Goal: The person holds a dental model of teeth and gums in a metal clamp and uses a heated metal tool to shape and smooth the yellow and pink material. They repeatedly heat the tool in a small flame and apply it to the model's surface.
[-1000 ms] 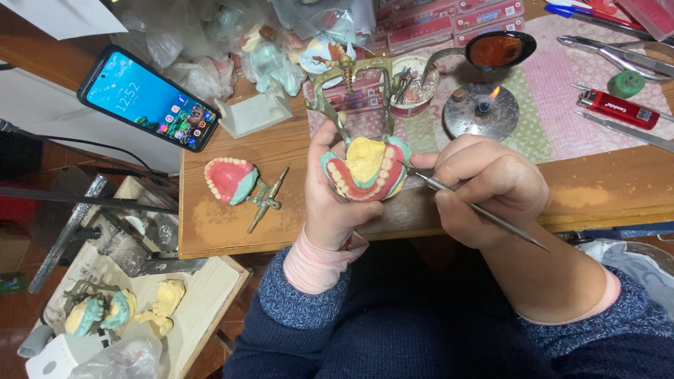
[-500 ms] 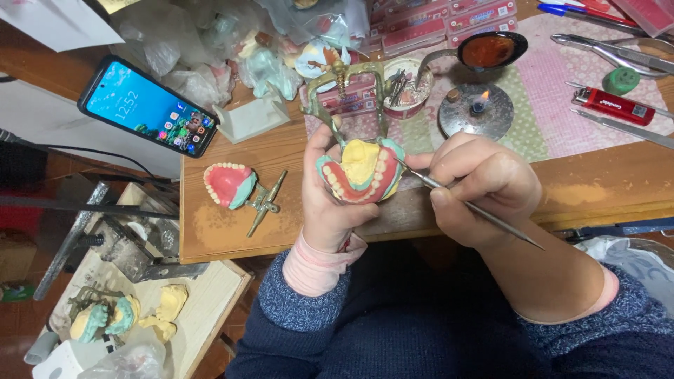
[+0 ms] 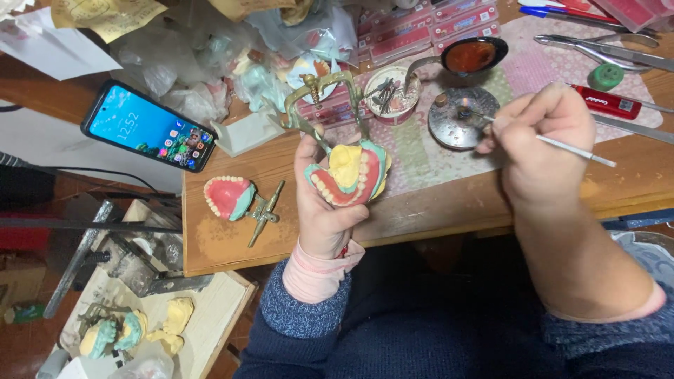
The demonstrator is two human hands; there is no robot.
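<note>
My left hand (image 3: 319, 210) grips a denture model (image 3: 347, 175) with pink wax gums, white teeth and a yellow plaster core, mounted on a brass articulator frame (image 3: 319, 95), above the wooden table's front edge (image 3: 421, 217). My right hand (image 3: 540, 140) holds a thin metal wax tool (image 3: 572, 149); its tip sits at the small flame of a round metal burner (image 3: 460, 116). A second pink denture half (image 3: 226, 196) lies on the table to the left, beside a brass key-like part (image 3: 263, 214).
A lit phone (image 3: 149, 135) lies at the table's left corner. A spoon-shaped ladle with red wax (image 3: 470, 56), a tub of small tools (image 3: 390, 91), pliers (image 3: 604, 49), a red lighter (image 3: 607, 102) and crumpled plastic bags (image 3: 210, 63) crowd the back. A lower shelf (image 3: 203, 316) holds another model.
My right hand lifted the tool away from the denture model and moved it right and back to the burner flame. My left hand still holds the model.
</note>
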